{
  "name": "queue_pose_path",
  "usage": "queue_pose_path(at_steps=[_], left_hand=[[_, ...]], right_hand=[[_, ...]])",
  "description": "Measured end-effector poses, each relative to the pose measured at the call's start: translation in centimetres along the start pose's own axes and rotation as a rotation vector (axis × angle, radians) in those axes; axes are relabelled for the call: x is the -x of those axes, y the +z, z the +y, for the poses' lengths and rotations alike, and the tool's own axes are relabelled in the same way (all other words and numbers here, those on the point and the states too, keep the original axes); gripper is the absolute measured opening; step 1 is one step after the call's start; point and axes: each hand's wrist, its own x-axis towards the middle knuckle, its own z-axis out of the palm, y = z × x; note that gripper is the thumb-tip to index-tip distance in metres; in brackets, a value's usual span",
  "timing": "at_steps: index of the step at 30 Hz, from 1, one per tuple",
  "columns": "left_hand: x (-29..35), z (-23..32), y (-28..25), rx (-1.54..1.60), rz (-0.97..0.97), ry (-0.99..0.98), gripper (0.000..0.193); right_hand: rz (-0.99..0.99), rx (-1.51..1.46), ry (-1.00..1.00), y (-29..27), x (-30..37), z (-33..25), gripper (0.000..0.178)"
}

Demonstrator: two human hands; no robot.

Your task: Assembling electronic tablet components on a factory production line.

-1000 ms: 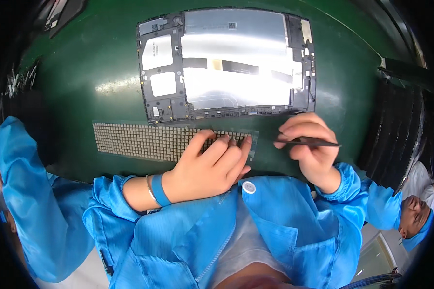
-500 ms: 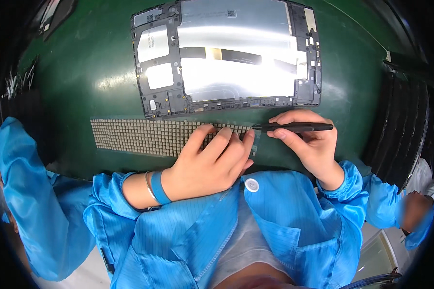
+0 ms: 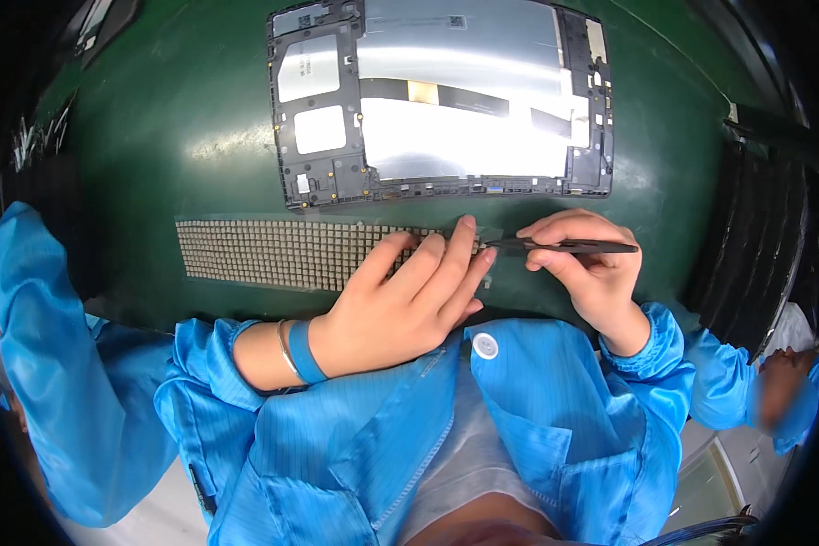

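My left hand (image 3: pixel 399 289) lies over the right part of a long sheet of small grey-brown square pads (image 3: pixel 268 255), its fingers stretched out and spread. Pinched in my right hand (image 3: pixel 591 273) is a pair of black tweezers (image 3: pixel 578 247). Their tips point left and meet the sheet's right end, close to my left fingertips. Whether a pad is between the tips is too small to tell. Beyond both hands lies a black device frame (image 3: pixel 320 177) with a shiny silver panel (image 3: pixel 464 64); neither hand touches it.
A green work surface (image 3: pixel 155 173) lies under everything. Dark ribbed material (image 3: pixel 746 237) stands along the right edge. Blue-sleeved arms of other people show at the left (image 3: pixel 64 391) and right (image 3: pixel 723 382). One tiny loose square (image 3: pixel 488 285) sits right of my left hand.
The device frame has shifted slightly right and farther away. My left fingers have spread, with one reaching past the sheet's far edge. The tweezers have moved a little to the right.
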Motion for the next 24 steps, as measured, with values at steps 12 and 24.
queue_pose_path(at_steps=[12,24], left_hand=[[1.1,0.3,0.7,-0.024,0.049,-0.106,0.048],[0.9,0.0,0.8,-0.050,0.057,-0.101,0.047]], right_hand=[[-0.082,-0.124,-0.009,3.5,-7.2,-2.7,0.018],[-0.124,-0.089,-0.107,3.4,-7.4,-1.6,0.018]])
